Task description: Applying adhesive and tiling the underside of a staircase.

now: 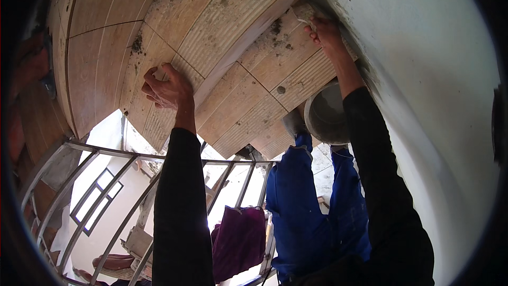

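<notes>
My left hand [168, 89] is over a wood-look stair tile [106, 47], with its fingers curled and the thumb near the index finger. Whether something small sits between those fingertips, I cannot make out. Farther right, my right hand [327, 34] reaches to the corner where the step meets the wall. Its fingers are closed on a thin white strip [304, 21], most of it hidden by the hand. Dirt and mortar crumbs speckle the grooved tile edges [241, 13] between the two hands.
A dark bucket [327, 116] stands by my right forearm, against the pale wall [423, 63]. Metal railing [114, 153] curves along the lower left, with a purple cloth [239, 243] near it. A small grey lump [281, 90] lies on the lower step. My blue-trousered legs [301, 201] are below.
</notes>
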Action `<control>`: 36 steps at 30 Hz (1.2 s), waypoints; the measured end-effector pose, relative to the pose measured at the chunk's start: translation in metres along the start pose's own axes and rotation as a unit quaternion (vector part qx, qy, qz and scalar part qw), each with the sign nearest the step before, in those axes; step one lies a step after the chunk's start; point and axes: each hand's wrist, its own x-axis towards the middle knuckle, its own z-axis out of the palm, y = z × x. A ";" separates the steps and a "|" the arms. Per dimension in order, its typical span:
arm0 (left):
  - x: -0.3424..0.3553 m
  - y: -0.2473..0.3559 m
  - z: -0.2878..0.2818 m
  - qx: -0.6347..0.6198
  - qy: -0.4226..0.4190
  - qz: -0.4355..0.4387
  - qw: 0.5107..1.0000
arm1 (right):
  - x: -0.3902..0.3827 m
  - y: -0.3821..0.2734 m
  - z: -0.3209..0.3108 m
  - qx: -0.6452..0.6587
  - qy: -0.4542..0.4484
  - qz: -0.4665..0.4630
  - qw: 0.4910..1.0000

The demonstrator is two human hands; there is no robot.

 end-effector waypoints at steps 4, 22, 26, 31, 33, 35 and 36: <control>0.003 -0.002 -0.003 0.002 0.006 0.000 1.000 | -0.008 0.005 -0.002 0.007 -0.012 0.011 1.000; 0.002 -0.002 0.001 -0.003 0.004 -0.003 1.000 | -0.005 0.011 -0.012 -0.008 -0.010 0.009 1.000; 0.009 -0.007 -0.002 0.010 0.014 0.011 1.000 | -0.035 0.026 -0.026 0.000 -0.001 0.030 1.000; -0.001 0.005 -0.001 -0.010 -0.006 0.002 1.000 | -0.014 0.005 -0.015 0.001 0.011 -0.005 1.000; -0.007 0.004 0.006 -0.014 -0.013 0.002 1.000 | -0.009 0.002 -0.021 -0.020 -0.003 -0.044 0.999; -0.004 0.001 0.005 -0.006 -0.013 -0.003 1.000 | -0.036 0.019 -0.034 -0.056 -0.009 -0.026 0.998; 0.000 -0.002 0.004 -0.005 -0.009 -0.006 1.000 | -0.060 0.030 -0.042 -0.090 -0.016 -0.009 0.996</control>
